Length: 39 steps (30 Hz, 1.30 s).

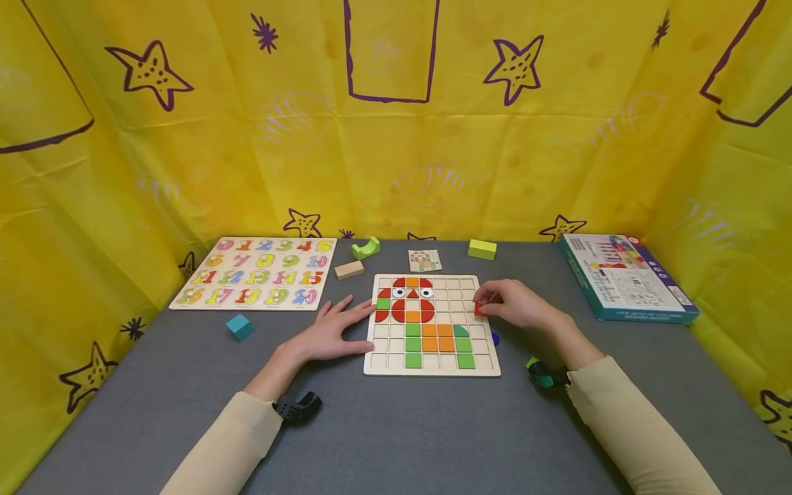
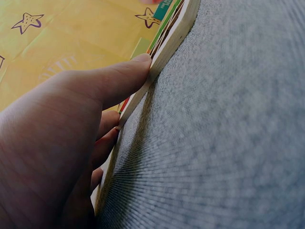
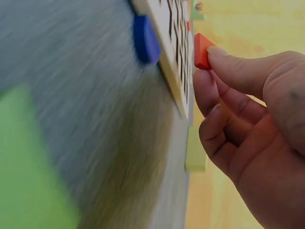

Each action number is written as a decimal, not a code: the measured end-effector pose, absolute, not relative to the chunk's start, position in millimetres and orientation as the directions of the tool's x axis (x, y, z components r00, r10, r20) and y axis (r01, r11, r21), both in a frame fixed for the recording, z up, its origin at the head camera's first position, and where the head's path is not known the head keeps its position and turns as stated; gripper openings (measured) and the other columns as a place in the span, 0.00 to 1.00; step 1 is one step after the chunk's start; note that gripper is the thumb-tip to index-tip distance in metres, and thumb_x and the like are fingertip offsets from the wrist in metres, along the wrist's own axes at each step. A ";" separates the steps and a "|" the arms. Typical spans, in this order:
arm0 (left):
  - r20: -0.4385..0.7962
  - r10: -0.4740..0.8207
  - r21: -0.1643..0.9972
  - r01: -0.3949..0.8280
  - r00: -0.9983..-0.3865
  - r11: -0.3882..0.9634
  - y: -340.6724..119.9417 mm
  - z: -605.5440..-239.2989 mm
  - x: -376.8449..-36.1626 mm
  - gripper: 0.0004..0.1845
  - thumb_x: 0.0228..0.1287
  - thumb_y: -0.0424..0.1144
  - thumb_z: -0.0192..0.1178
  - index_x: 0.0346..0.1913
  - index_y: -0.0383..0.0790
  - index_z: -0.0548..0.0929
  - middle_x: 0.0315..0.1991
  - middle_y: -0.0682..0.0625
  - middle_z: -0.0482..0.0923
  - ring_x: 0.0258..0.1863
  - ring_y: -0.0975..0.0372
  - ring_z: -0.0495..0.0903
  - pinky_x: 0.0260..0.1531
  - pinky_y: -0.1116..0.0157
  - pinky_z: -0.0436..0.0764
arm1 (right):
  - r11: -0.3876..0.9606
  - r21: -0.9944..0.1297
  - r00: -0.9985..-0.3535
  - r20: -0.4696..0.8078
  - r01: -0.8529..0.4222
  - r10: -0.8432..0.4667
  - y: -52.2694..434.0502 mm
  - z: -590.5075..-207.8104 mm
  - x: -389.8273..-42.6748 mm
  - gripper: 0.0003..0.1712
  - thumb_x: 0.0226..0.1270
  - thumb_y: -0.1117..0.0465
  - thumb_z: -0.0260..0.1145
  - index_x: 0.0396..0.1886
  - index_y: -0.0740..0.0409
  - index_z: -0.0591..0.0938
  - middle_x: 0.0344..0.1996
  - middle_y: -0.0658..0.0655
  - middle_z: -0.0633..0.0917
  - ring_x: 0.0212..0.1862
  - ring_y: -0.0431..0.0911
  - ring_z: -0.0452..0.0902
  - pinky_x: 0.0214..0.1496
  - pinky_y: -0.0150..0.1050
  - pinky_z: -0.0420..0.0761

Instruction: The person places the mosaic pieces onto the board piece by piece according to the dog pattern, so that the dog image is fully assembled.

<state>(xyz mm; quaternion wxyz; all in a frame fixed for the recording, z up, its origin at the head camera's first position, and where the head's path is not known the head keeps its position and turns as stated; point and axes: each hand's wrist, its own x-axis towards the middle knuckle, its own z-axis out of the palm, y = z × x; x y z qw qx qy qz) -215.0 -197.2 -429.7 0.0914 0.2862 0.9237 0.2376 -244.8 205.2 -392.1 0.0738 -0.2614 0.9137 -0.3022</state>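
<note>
Table: grey felt-like table top, walled on three sides by yellow star-print cloth.
Number board: large wooden number puzzle lies far left, well apart from both hands.
Box: teal game box lies flat at far right.
Grid board: wooden grid board sits centre, partly filled; red, orange and green tiles form an owl-like figure, right columns are bare.
Left hand: left hand rests flat on the table, fingers straight, fingertips touching the board's left edge; wrist view shows the thumb pressed against the rim. Holds nothing.
Right hand: right hand hovers at the board's right edge, thumb and forefinger pinching a red tile; narrow grip, other fingers curled under.
Red tile: small, triangular in the wrist view, held just above the board's right columns. Judged light, rigid, smooth painted wood, so could slip; best taken by its two flat faces or opposite edges, as now.
Loose blocks: teal cube left of the left hand; plain wood block, green arch block and lime block behind the board.
Card: pattern card just beyond the board's far edge.
Blue piece: blue piece lies just beside the board's right edge, near the right hand.
Obstruction: nothing stands between tile and bare cells.
</note>
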 end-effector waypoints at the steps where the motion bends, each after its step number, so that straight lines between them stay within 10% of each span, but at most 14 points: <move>1: -0.033 0.572 0.492 0.485 -0.819 0.723 -197.3 -430.0 -215.3 0.45 0.65 0.65 0.61 0.79 0.48 0.63 0.79 0.52 0.56 0.79 0.45 0.40 0.70 0.37 0.34 | 0.680 -0.589 -0.851 0.026 -0.436 -0.524 201.1 -391.8 -247.9 0.07 0.68 0.67 0.69 0.45 0.61 0.85 0.33 0.50 0.83 0.36 0.46 0.76 0.44 0.43 0.79; 39: -0.037 0.573 0.498 0.482 -0.818 0.721 -196.9 -429.2 -215.1 0.45 0.65 0.65 0.61 0.79 0.48 0.63 0.79 0.52 0.56 0.79 0.45 0.40 0.70 0.37 0.33 | 0.758 -0.505 -0.849 -0.089 -0.412 -0.521 131.5 -390.8 -294.9 0.09 0.71 0.64 0.68 0.48 0.62 0.86 0.39 0.55 0.86 0.39 0.48 0.78 0.47 0.43 0.79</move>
